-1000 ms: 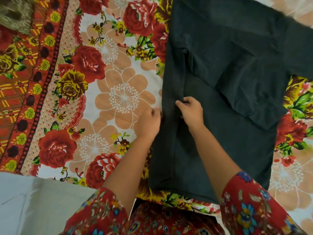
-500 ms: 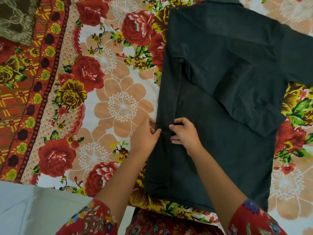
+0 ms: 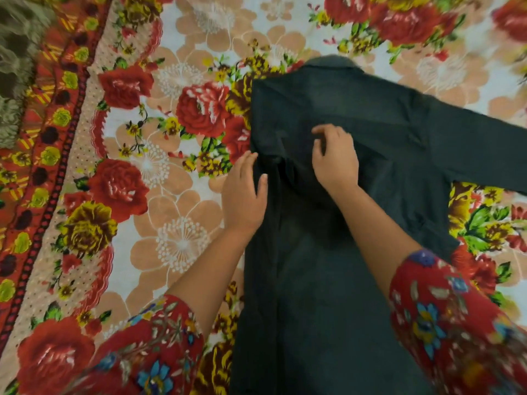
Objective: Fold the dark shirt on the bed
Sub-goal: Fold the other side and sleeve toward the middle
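1. The dark shirt (image 3: 313, 280) lay flat on the bed (image 3: 176, 218), which had a flowered sheet. Its collar (image 3: 333, 62) was at twelve o'clock and its body ran off toward six between the person's arms.
2. The shirt's nine o'clock side was turned in, making one long edge. A sleeve (image 3: 484, 149) stretched out unfolded toward three o'clock.
3. The left hand (image 3: 245, 189) rested on that nine o'clock edge. Its fingers were straight and close together, with the thumb lying on the cloth, and it gripped nothing.
4. The right hand (image 3: 333, 161) sat on the shirt just to the three o'clock side of the left, below the shoulder. Its fingers were bent and the thumb stood a little apart from the forefinger. I could not tell whether any cloth was nipped between them.
5. From where I stood, it looked like the turned-in side was being smoothed near the shoulder. The three o'clock side was not yet folded, so I judged the job less than half done.
6. The cloth between the two hands was puckered, and pressing down there would likely set a crooked crease.
7. A sideways drag by the right hand could pull the soft fold open, especially if the left hand came off the edge.
8. The outstretched sleeve could land askew if swung over carelessly, which would leave the bundle lopsided.
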